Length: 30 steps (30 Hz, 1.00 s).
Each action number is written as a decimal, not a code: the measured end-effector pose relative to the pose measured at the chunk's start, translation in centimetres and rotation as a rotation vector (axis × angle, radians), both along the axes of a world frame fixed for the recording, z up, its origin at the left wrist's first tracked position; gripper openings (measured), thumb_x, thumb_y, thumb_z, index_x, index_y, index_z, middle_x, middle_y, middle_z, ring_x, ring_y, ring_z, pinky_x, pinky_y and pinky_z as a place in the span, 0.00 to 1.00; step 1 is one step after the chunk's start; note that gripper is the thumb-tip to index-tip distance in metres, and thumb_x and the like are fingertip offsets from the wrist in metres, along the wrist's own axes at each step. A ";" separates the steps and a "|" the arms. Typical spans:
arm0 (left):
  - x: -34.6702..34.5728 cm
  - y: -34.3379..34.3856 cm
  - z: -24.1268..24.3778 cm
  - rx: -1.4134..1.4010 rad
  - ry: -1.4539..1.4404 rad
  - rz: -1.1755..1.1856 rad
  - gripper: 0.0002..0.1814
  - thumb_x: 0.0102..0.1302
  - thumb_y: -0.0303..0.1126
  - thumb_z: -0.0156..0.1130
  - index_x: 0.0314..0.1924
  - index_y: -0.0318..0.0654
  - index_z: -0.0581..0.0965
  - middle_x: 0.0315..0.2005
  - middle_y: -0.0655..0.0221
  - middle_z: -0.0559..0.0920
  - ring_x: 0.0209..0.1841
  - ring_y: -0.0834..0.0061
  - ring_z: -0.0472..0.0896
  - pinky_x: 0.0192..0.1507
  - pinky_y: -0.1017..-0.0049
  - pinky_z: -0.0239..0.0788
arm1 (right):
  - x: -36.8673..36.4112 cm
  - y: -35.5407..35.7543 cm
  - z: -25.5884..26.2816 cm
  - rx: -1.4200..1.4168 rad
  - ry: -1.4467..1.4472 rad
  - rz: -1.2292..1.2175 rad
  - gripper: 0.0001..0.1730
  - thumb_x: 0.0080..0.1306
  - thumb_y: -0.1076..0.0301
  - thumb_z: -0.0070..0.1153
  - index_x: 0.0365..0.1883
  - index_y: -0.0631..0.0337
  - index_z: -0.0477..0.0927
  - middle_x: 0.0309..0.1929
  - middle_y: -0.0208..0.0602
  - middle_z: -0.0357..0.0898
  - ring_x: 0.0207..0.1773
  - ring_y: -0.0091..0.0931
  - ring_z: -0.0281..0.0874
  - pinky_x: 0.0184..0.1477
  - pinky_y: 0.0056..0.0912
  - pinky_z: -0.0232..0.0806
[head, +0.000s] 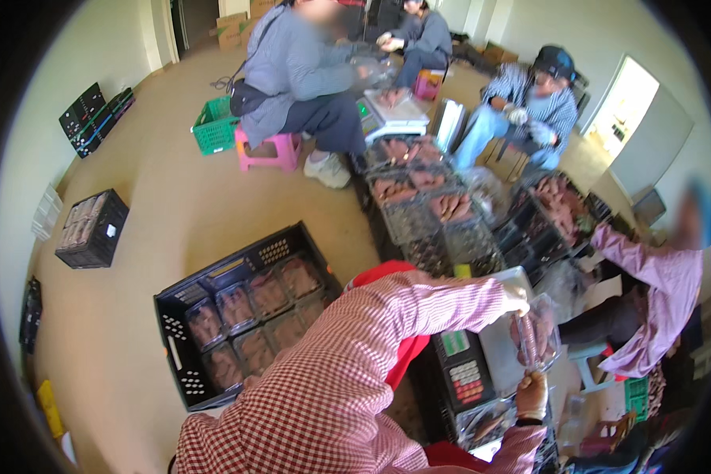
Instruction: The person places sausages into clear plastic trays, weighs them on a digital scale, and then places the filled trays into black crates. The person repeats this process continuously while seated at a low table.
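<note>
A clear plastic box of reddish roots [545,332], which look like sweet potatoes, is held between my two hands. My left hand [516,300], in a pale glove, grips the box's far end. At its near end is my right hand [532,396], gloved too, with the fingers bent around the edge. Beneath the box lies the metal pan [500,355] of a digital scale; whether the box touches it I cannot tell. The scale's keypad [467,379] and lit green display [455,342] face my body. Another clear box [483,423] with roots sits beside the scale.
A black crate [172,361] with several filled boxes stands on the floor to my left. Open boxes of roots [450,206] line the table ahead. Co-workers sit around it, one in a pink sleeve [628,249] at right. A second scale [394,112] stands farther off.
</note>
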<state>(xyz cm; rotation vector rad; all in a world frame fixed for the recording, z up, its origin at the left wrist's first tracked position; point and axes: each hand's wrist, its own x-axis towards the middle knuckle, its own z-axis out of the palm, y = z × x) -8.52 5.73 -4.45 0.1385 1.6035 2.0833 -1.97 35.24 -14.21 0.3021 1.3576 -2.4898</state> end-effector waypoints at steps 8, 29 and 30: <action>1.7 3.1 0.9 0.233 -0.062 -0.216 0.26 0.62 0.47 0.59 0.56 0.42 0.70 0.51 0.64 0.74 0.55 0.69 0.69 0.58 0.64 0.55 | 2.8 -1.3 6.7 0.035 0.335 -0.130 0.15 0.59 0.74 0.55 0.45 0.56 0.74 0.36 0.27 0.76 0.30 0.19 0.70 0.26 0.17 0.63; 28.7 -28.7 -9.9 0.623 0.003 1.216 0.27 0.64 0.48 0.54 0.57 0.40 0.69 0.54 0.63 0.74 0.58 0.69 0.69 0.62 0.63 0.56 | 2.4 -0.9 4.0 0.107 0.170 0.154 0.17 0.71 0.53 0.43 0.36 0.59 0.74 0.29 0.25 0.68 0.27 0.17 0.58 0.32 0.21 0.54; 32.1 -31.2 -15.0 0.697 -0.025 1.365 0.25 0.64 0.47 0.54 0.57 0.40 0.70 0.54 0.62 0.74 0.58 0.68 0.70 0.61 0.62 0.58 | 3.1 -2.7 4.5 0.230 0.121 0.025 0.17 0.70 0.53 0.44 0.36 0.59 0.73 0.28 0.25 0.67 0.26 0.17 0.56 0.31 0.20 0.53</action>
